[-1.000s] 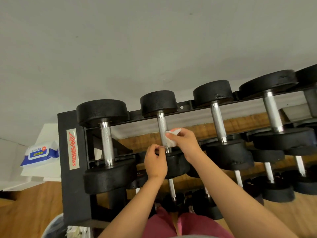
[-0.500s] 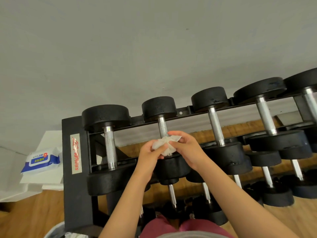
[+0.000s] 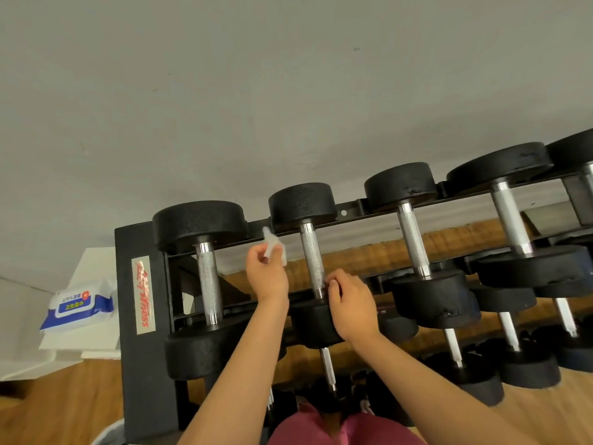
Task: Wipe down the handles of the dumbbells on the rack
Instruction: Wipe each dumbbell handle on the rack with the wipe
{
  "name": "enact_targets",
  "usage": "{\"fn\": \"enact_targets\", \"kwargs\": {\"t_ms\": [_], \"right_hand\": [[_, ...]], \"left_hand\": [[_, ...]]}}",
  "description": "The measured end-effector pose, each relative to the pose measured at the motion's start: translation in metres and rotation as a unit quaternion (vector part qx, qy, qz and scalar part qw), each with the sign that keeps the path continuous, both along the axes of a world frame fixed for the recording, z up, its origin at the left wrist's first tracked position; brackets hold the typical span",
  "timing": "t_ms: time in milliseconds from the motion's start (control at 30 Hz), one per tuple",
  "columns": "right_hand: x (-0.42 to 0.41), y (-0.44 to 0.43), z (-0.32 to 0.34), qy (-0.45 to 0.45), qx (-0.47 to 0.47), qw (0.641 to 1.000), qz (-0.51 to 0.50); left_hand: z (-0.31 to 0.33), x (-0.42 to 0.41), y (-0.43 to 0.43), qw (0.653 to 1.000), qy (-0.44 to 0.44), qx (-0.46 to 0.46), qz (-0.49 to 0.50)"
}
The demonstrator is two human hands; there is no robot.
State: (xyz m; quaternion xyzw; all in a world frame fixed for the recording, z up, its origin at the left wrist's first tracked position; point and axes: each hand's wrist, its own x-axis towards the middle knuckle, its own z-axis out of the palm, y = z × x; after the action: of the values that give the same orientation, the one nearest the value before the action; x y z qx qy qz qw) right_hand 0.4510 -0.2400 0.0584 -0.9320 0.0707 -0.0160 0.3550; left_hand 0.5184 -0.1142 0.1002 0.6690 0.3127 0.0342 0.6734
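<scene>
Pinching a crumpled wet wipe, the left hand is hovering between two top-row dumbbell handles on the rack, likely readying a pass. The right hand is curling fingers at the second handle, probably steadying it; grip unclear.

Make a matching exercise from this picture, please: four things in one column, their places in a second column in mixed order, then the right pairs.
Things:
1. wipe
2. pack of wipes
3. right hand
4. red-lettered label

Places:
A. on the black side post
B. by the lower end of the second dumbbell handle
C. pinched in the left hand
D. on the white shelf left of the rack

Pairs: 1-C, 2-D, 3-B, 4-A
</scene>
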Motion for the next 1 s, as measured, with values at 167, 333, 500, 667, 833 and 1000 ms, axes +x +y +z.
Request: {"fn": "enact_targets", "kwargs": {"t_ms": [167,333,500,667,833,1000], "right_hand": [[0.003,-0.004,-0.003,0.0,0.012,1.0,-0.004],[0.004,-0.005,-0.007,0.028,0.062,0.997,-0.021],[0.003,-0.005,-0.008,0.042,0.068,0.997,-0.025],[0.003,-0.007,-0.006,0.04,0.073,0.996,-0.022],[0.003,-0.007,-0.007,0.043,0.076,0.996,-0.028],[0.004,-0.007,-0.006,0.046,0.079,0.995,-0.028]], "left_hand": [[-0.006,0.022,-0.028,0.998,0.001,0.012,-0.058],[-0.01,0.019,-0.034,0.994,-0.011,-0.034,-0.106],[-0.015,0.024,-0.03,0.995,-0.003,-0.071,-0.069],[-0.021,0.025,-0.043,0.999,-0.011,-0.024,-0.022],[-0.022,0.028,-0.054,0.998,0.013,-0.063,-0.01],[-0.023,0.032,-0.059,0.994,0.029,-0.105,-0.024]]}}
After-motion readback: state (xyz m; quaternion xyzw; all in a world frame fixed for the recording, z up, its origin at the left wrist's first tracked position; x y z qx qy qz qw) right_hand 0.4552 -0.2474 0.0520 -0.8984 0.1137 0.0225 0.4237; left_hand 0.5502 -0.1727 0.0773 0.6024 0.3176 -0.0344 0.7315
